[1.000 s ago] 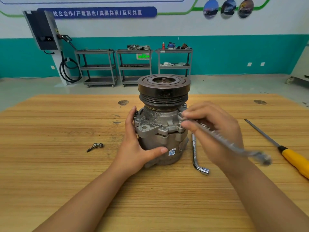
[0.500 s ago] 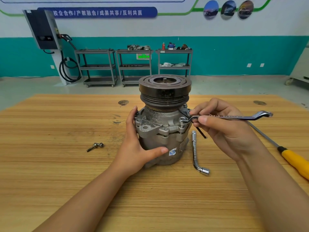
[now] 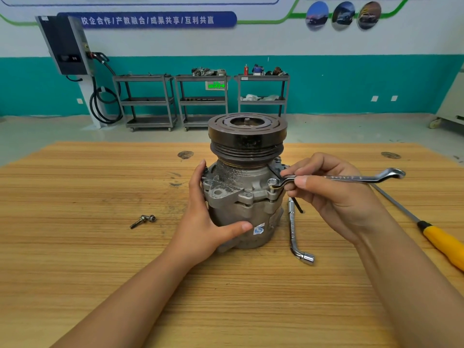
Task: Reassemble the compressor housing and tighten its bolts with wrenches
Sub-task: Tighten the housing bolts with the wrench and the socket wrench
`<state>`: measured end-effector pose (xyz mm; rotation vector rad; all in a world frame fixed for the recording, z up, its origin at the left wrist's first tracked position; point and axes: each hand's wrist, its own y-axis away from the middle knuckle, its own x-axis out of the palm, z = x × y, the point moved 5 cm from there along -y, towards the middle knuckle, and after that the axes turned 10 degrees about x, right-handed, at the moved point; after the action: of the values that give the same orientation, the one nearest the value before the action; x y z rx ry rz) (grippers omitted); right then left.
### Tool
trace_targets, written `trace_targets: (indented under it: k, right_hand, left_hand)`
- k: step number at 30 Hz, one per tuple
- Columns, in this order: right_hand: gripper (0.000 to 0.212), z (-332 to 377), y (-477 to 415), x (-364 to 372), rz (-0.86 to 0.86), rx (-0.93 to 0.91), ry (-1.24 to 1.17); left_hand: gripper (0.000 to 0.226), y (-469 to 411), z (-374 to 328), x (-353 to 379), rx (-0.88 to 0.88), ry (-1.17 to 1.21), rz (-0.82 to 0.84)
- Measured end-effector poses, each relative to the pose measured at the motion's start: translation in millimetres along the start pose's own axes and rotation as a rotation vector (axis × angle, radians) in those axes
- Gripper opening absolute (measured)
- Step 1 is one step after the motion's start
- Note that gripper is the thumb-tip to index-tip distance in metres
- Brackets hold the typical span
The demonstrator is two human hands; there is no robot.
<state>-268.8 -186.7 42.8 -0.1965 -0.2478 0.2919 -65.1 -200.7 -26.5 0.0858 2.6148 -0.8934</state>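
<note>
Swung round within the last second, the wrench (image 3: 339, 177) now lies level, free end pointing right, ring end on a bolt (image 3: 273, 183) of the compressor (image 3: 241, 197). The right hand (image 3: 336, 199) pinches the wrench's shaft in its fingers (image 3: 316, 164). The left hand (image 3: 203, 222) grips the compressor, which stands upright mid-bench (image 3: 100, 247). A socket wrench (image 3: 293, 229) and a screwdriver (image 3: 442, 242) lie to its right, and loose bolts (image 3: 143, 220) to its left.

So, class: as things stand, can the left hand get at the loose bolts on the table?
Probably yes. The loose bolts lie on bare table just left of the left hand, nothing between; it must first let go of the compressor. The right hand holds the wrench.
</note>
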Motion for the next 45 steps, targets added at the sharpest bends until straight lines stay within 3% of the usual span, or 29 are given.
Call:
trace_targets:
  k: [4,8,11,13,15,19,21,31,39,45]
  right_hand:
    - [0.017,0,11,10,-0.177,-0.300,0.306]
    - [0.016,5,28,35,-0.353,-0.712,0.690]
    - [0.013,6,32,58,-0.393,-0.859,0.989]
    - [0.012,9,32,56,-0.398,-0.829,0.945]
    - [0.013,14,29,43,-0.355,-0.736,0.720]
    - [0.019,16,10,12,-0.204,-0.305,0.074]
    - [0.024,9,3,7,-0.159,-0.147,-0.057]
    - [0.017,-4,-5,6,-0.065,0.065,-0.138]
    - [0.024,-4,0,9,-0.114,-0.114,-0.035]
    - [0.019,-7,-9,6,-0.002,0.094,-0.188]
  left_hand:
    - [0.119,0,-1,0,0.005,-0.004,0.000]
    - [0.121,1,-3,0,0.010,-0.001,-0.003]
    - [0.118,1,-4,0,0.006,0.000,-0.010]
    - [0.119,2,-3,0,0.003,0.004,-0.012]
    - [0.119,2,-3,-1,-0.002,0.002,-0.012]
    - [0.118,1,-1,0,-0.009,-0.001,-0.007]
    - [0.118,1,0,0,-0.022,0.001,-0.003]
    - [0.120,2,-2,1,-0.028,0.000,0.001]
    - [0.117,1,-3,0,-0.032,0.007,-0.008]
    - [0.118,2,-3,0,-0.029,0.006,0.002]
